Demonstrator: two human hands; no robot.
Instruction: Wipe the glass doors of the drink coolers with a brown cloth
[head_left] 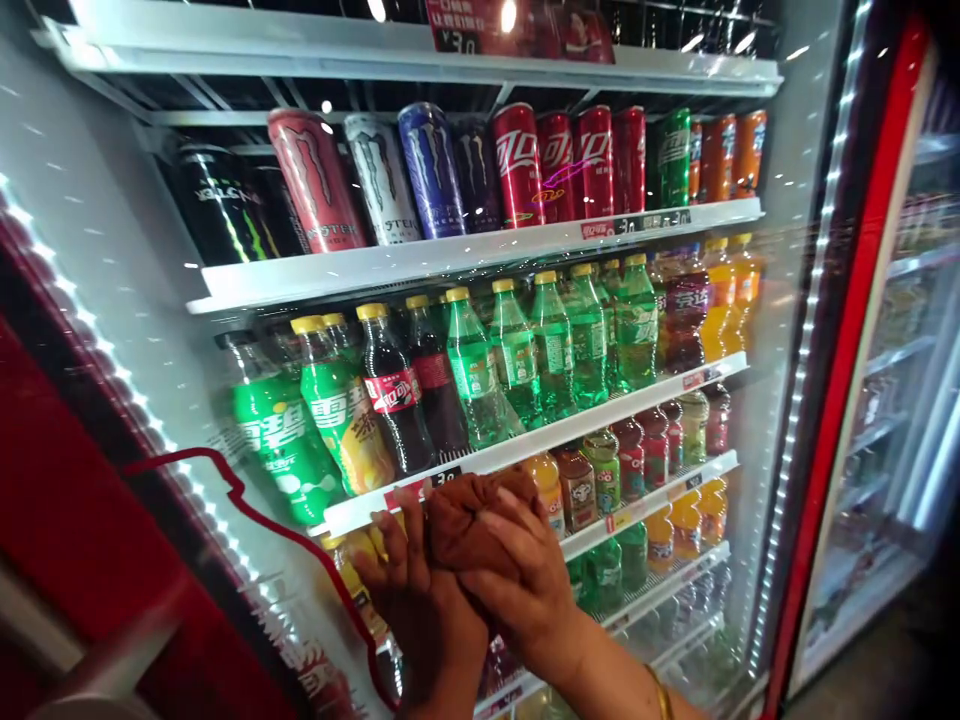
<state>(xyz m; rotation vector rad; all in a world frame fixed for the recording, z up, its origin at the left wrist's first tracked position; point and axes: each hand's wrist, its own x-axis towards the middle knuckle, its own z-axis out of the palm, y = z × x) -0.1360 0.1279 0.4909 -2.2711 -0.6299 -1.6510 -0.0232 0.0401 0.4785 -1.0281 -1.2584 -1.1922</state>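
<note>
A crumpled brown cloth is bunched up at the lower middle, in front of the shelves of a drinks cooler. My right hand grips it from the right, fingers curled over its folds. Close against its left side is my left hand, palm forward with the fingers apart; it appears to hold nothing. Both hands overlap the price strip of a white shelf. Part of the cloth is hidden under the right fingers. Above the hands stand a cola bottle and green soda bottles.
Drink cans line the upper shelf, and small juice bottles stand lower down. A thin dark red line curves along the lower left. The cooler's red frame rises at right, with LED strips inside.
</note>
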